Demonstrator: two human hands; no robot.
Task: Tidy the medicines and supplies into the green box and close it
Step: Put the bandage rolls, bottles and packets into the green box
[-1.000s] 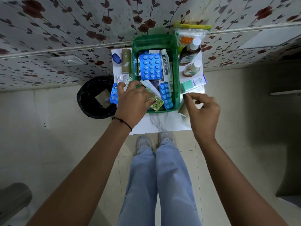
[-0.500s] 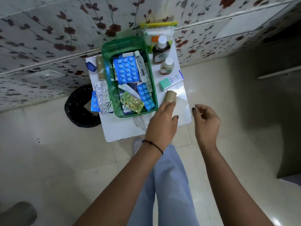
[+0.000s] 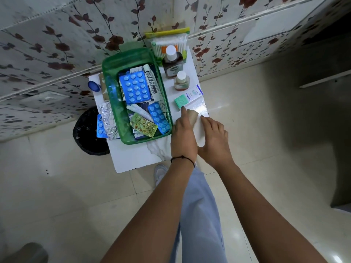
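Now both hands have come together at the right edge of the small white worktop (image 3: 133, 158), where half a second ago only the left hand (image 3: 183, 137) had reached the short tan cardboard-coloured roll (image 3: 192, 116) while the right hand (image 3: 213, 137) hung open in the air beside the worktop. The left hand lies curled over the roll with its forefinger stretched along the roll's near side, and the right hand has closed in from the other side, its fingers bent against a pale, whitish wrap or sheet (image 3: 199, 131) that sits between the two palms; whether this sheet is part of the roll I cannot tell. A second ago the left hand was down among the packets in the box, so its attention has shifted from the contents to the loose things outside. The translucent green plastic box (image 3: 114, 103) stands open just left of the hands, already holding blue tablet blister strips, a yellow-green foil strip and a white ointment tube. Outside it remain the mint-green and white carton (image 3: 187, 98), the small amber bottle with a white cap (image 3: 181, 82), the taller dark brown bottle (image 3: 172, 64), the clear packet of cotton buds (image 3: 169, 43), and silver and blue blister strips (image 3: 106, 121) on the far left. By my reckoning the roll is the next item bound for the box, with much left and the closing far off.
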